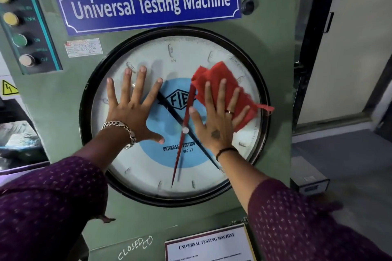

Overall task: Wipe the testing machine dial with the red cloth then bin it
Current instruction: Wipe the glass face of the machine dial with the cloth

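Note:
The round dial [148,167] of the green testing machine fills the middle of the view, with a black rim, white face, blue centre and red and black needles. My left hand [133,108] lies flat on the glass at the dial's left, fingers spread, holding nothing. My right hand [218,116] presses the crumpled red cloth [216,78] flat against the glass at the dial's upper right. The cloth sticks out above and to the right of my fingers, reaching the rim. No bin shows.
A blue "Universal Testing Machine" sign [148,5] sits above the dial. A control panel [25,27] with several push buttons is at the upper left. A printed notice [207,243] hangs below the dial. A door [352,44] and grey floor [350,165] lie to the right.

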Demonstrator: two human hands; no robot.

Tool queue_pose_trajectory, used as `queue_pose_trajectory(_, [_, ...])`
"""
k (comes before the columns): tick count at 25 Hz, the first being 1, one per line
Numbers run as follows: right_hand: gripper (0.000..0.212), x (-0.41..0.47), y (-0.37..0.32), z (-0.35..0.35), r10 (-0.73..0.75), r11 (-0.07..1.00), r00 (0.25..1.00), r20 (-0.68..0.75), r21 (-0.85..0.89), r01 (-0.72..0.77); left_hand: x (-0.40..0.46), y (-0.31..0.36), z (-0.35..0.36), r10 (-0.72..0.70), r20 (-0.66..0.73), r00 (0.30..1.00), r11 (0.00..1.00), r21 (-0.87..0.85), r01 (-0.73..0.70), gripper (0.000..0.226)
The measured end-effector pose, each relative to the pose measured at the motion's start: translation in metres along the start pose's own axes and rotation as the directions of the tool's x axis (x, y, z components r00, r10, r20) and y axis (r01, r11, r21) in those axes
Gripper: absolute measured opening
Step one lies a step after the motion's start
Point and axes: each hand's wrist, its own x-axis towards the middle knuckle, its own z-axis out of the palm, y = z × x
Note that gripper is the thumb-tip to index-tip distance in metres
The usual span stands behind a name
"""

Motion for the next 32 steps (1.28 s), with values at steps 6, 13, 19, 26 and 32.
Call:
queue_pose_trajectory(6, [0.085,-0.033,0.037,-0.006,0.012,1.000,0.999,0.038,0.026,-0.013,-0.001,0.000,0.002,0.000,-0.006,1.000,1.000,-0.004,0.000,0.185])
queue_pose_trajectory(13, [0.082,0.022,0.018,-0.006,-0.597,0.770,0.799,0.064,-0.234,0.594,-0.009,-0.002,0.003,-0.050,-0.028,0.998,0.998,-0.040,0.049,0.183])
queue_pose_trajectory(19, [0.083,0.083,-0.002,-0.022,-0.456,0.877,0.888,-0.060,-0.203,0.436,-0.026,0.007,0.019,-0.218,-0.015,0.976,0.960,-0.181,0.212,0.179])
queue_pose_trajectory(26, [0.085,0.070,0.046,-0.035,-0.807,0.507,0.569,0.158,-0.310,0.804,-0.048,0.020,0.033,-0.384,0.028,0.923,0.868,-0.331,0.371,0.166])
queue_pose_trajectory(32, [0.087,0.095,-0.033,-0.019,-0.783,0.577,0.613,0.104,-0.245,0.779,-0.048,0.020,0.031,-0.389,0.036,0.921,0.861,-0.340,0.377,0.167])
